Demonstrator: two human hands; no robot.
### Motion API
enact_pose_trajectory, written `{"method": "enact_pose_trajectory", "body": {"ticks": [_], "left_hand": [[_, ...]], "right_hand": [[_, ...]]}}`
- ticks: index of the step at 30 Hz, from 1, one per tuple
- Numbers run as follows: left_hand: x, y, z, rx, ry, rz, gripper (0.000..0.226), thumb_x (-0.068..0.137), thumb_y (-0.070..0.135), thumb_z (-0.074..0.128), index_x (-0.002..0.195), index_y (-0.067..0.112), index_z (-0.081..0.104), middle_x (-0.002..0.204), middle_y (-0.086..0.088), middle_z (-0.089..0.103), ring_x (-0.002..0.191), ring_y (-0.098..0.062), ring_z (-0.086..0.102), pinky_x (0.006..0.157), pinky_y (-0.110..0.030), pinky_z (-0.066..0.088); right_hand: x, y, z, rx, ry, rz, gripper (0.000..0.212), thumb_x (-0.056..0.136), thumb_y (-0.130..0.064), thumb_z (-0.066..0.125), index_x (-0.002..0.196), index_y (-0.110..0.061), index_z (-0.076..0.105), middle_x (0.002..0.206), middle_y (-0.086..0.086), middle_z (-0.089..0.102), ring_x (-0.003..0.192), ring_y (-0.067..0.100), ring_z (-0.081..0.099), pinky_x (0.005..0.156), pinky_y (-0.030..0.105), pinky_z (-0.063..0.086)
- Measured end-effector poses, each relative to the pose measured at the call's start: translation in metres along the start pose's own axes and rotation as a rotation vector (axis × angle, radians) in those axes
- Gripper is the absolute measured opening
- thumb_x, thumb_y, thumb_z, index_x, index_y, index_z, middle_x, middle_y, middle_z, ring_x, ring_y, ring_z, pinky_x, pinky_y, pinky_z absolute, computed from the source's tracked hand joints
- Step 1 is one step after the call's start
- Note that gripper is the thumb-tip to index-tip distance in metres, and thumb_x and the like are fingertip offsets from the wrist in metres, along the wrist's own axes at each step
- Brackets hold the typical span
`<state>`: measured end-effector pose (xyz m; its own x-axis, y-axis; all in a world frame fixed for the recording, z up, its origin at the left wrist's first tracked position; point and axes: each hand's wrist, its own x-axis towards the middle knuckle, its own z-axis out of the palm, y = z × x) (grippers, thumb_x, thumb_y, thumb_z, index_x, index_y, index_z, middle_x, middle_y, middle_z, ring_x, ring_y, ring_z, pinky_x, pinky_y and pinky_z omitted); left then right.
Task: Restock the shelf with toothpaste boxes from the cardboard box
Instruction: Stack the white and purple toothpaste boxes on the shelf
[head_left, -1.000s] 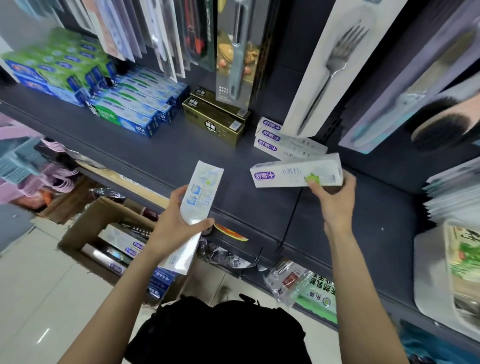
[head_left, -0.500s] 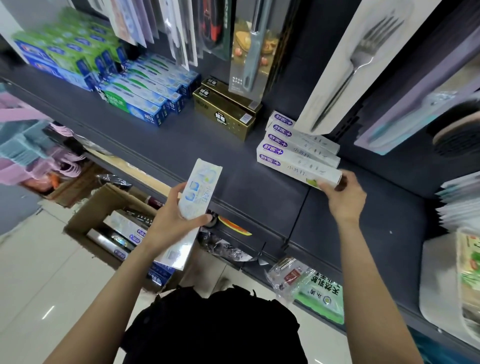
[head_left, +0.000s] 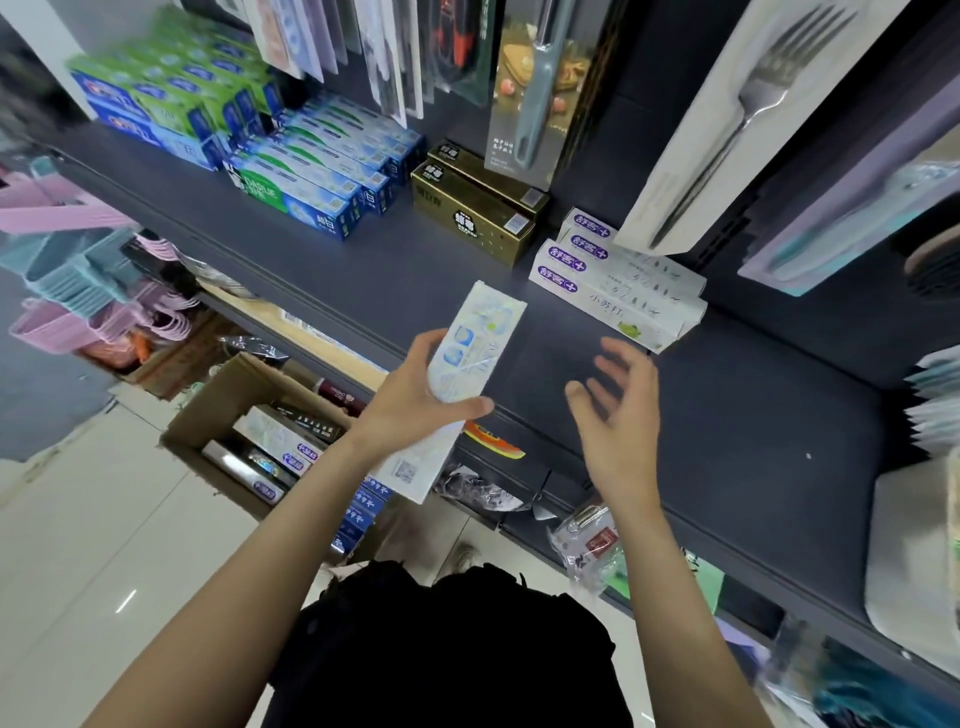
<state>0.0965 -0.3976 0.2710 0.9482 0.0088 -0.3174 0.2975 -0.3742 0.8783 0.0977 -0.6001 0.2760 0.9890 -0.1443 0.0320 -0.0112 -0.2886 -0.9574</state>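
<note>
My left hand (head_left: 410, 400) grips a white and pale-blue toothpaste box (head_left: 467, 364) around its middle, held upright above the front edge of the dark shelf (head_left: 395, 280). My right hand (head_left: 618, 410) hovers with spread fingers just in front of a stack of white toothpaste boxes with purple logos (head_left: 618, 288), touching none of them. The open cardboard box (head_left: 208, 410) stands on the floor at lower left, with several toothpaste boxes inside.
Gold boxes (head_left: 472, 213) and blue-green toothpaste boxes (head_left: 301, 182) line the shelf to the left. Packaged cutlery (head_left: 727, 130) hangs above the white stack. Pink and blue baskets (head_left: 72, 275) hang at far left. Bagged goods lie on the lower shelf (head_left: 587, 545).
My right hand set the white box with the purple logo on the stack, let go and drew back toward me. My left hand still holds its box, raised slightly toward the shelf.
</note>
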Motion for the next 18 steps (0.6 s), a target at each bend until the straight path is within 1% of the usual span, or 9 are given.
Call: {"method": "enact_pose_trajectory", "body": {"ticks": [2,4,6,8,11,12,14,16,18], "left_hand": [[0.002,0.007,0.002,0.171,-0.089,0.071,0.078,0.071,0.036,0.08,0.131,0.038,0.031,0.113,0.025,0.054,0.1,-0.008,0.059,0.079,-0.025,0.047],[0.004,0.017,0.002,0.535,-0.202,0.229,0.083,0.07,0.042,0.076,0.133,0.042,0.023,0.118,0.016,0.056,0.099,-0.018,0.061,0.078,-0.032,0.05],[0.006,0.025,0.009,0.964,-0.172,0.452,0.083,0.072,0.047,0.068,0.134,0.046,0.012,0.119,0.008,0.056,0.096,-0.023,0.062,0.073,-0.035,0.05],[0.005,0.029,0.019,1.029,-0.051,0.583,0.086,0.074,0.046,0.067,0.139,0.046,0.01,0.121,0.006,0.053,0.1,-0.024,0.062,0.073,-0.036,0.05],[0.005,0.035,0.035,0.401,0.02,0.274,0.085,0.076,0.043,0.072,0.145,0.032,0.024,0.134,0.012,0.049,0.116,-0.01,0.053,0.087,-0.031,0.043],[0.007,0.04,0.038,0.131,0.039,0.134,0.067,0.081,0.039,0.07,0.138,0.026,0.037,0.125,0.011,0.055,0.112,-0.009,0.053,0.085,-0.028,0.043],[0.014,0.044,0.045,-0.3,0.068,-0.095,0.013,0.092,0.031,0.058,0.103,0.023,0.058,0.096,0.01,0.063,0.093,-0.014,0.061,0.071,-0.022,0.048],[0.024,0.038,0.054,-0.525,0.075,-0.203,0.008,0.095,0.026,0.054,0.091,0.021,0.059,0.09,0.003,0.067,0.08,-0.016,0.062,0.059,-0.022,0.048],[0.028,0.029,0.061,-0.603,0.069,-0.266,0.025,0.092,0.025,0.059,0.111,0.01,0.056,0.107,-0.01,0.068,0.08,-0.018,0.065,0.055,-0.024,0.05]], "right_hand": [[0.0,-0.008,0.001,0.031,-0.153,0.069,0.06,0.087,-0.012,0.065,0.138,-0.027,0.035,0.14,-0.004,0.036,0.122,0.008,0.047,0.095,0.018,0.044],[0.007,-0.006,-0.005,-0.018,-0.223,0.145,0.077,0.084,-0.028,0.07,0.144,-0.034,0.023,0.147,-0.004,0.031,0.129,0.01,0.042,0.1,0.024,0.043],[0.01,0.001,-0.016,-0.056,-0.275,0.22,0.086,0.078,-0.041,0.073,0.144,-0.041,0.018,0.142,-0.003,0.042,0.128,0.014,0.046,0.103,0.039,0.044],[0.006,0.004,-0.023,0.063,-0.242,0.312,0.086,0.081,-0.035,0.072,0.146,-0.038,0.015,0.13,0.0,0.055,0.116,0.018,0.058,0.093,0.039,0.052],[-0.012,0.004,-0.024,0.163,-0.099,0.318,0.073,0.086,-0.028,0.066,0.144,-0.034,0.021,0.132,0.004,0.051,0.099,0.014,0.065,0.09,0.035,0.054],[-0.02,0.002,-0.023,0.125,-0.101,0.283,0.07,0.087,-0.027,0.066,0.143,-0.035,0.024,0.133,0.001,0.05,0.096,0.01,0.066,0.091,0.03,0.052],[-0.034,-0.003,-0.017,0.059,-0.186,0.209,0.07,0.085,-0.023,0.068,0.141,-0.034,0.028,0.135,-0.004,0.045,0.098,0.001,0.063,0.083,0.011,0.047],[-0.042,-0.007,-0.009,-0.052,-0.329,0.143,0.076,0.08,-0.028,0.074,0.142,-0.033,0.028,0.139,-0.009,0.037,0.109,-0.011,0.05,0.086,0.007,0.043],[-0.047,-0.008,-0.001,-0.309,-0.432,0.037,0.087,0.073,-0.037,0.078,0.142,-0.034,0.026,0.142,-0.01,0.027,0.119,-0.003,0.038,0.097,0.022,0.04]]}}
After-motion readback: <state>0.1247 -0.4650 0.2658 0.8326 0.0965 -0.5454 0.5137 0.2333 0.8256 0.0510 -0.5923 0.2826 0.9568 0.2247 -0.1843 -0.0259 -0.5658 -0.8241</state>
